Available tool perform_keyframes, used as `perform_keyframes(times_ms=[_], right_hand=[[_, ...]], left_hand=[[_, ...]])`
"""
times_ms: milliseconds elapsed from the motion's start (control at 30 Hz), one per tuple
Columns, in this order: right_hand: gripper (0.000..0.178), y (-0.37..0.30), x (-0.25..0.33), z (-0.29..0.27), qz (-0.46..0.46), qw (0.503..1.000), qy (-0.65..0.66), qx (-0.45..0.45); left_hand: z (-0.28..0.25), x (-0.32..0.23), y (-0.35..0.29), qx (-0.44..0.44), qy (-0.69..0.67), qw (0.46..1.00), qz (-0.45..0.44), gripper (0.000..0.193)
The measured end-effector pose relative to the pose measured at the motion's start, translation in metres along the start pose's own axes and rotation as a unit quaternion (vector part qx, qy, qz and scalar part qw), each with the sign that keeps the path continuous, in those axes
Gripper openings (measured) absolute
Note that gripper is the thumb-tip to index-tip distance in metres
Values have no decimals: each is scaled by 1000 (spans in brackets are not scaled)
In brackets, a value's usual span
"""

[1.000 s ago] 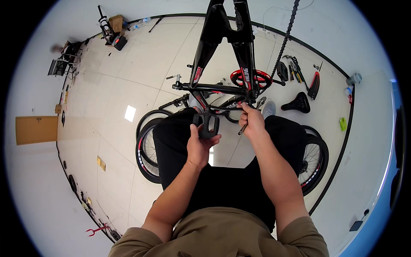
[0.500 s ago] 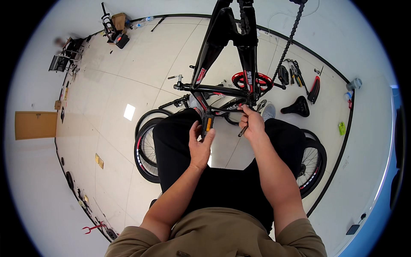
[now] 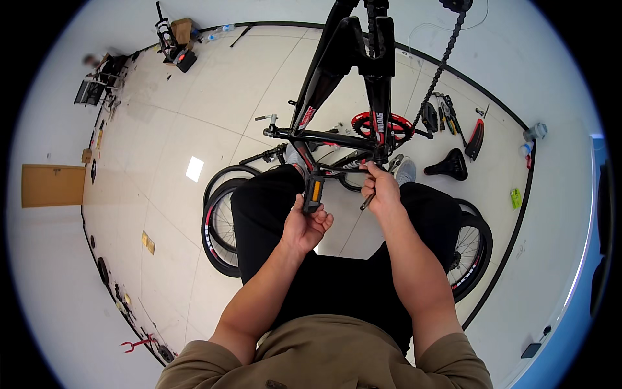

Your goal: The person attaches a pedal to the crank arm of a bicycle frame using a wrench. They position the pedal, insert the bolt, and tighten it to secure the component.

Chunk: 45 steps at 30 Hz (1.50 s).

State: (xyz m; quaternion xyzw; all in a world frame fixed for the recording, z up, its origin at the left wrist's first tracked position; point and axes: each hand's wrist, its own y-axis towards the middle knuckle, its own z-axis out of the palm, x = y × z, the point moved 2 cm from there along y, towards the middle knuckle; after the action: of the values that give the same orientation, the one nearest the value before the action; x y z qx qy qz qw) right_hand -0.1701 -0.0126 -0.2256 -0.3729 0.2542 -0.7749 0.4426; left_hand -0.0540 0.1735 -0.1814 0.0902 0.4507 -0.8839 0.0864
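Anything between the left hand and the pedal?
Nothing visible: the left hand is right at the lower end of the black pedal. The right hand, with the wrench, is off to the right.

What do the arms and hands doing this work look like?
They belong to a person: short olive-brown sleeves leave both forearms bare. The left hand and right hand wear no gloves, and no watch shows on either wrist.

Both forearms (image 3: pixel 264 293) slant forward and inward. The left hand (image 3: pixel 304 228) is half curled; the right hand (image 3: pixel 383 188) is closed.
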Motion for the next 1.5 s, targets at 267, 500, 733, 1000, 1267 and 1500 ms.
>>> perform_keyframes(times_ms=[267, 500, 733, 1000, 1267, 1500], right_hand=[[7, -1, 1, 0, -4, 1000, 6, 1], [7, 0, 1, 0, -5, 1000, 2, -1], [9, -1, 0, 1, -3, 1000, 2, 4], [9, 0, 1, 0, -4, 1000, 7, 13], [9, -2, 1, 3, 0, 1000, 10, 5], [8, -1, 0, 1, -7, 1000, 3, 3]], left_hand=[[6, 3, -12, -115, 253, 931, 238, 66], [14, 5, -7, -85, 446, 806, 379, 46], [0, 1, 1, 75, -15, 997, 26, 57], [22, 10, -21, -75, 276, 920, 269, 68], [23, 8, -8, -33, 283, 885, 368, 47], [9, -1, -4, 27, 33, 997, 71, 38]])
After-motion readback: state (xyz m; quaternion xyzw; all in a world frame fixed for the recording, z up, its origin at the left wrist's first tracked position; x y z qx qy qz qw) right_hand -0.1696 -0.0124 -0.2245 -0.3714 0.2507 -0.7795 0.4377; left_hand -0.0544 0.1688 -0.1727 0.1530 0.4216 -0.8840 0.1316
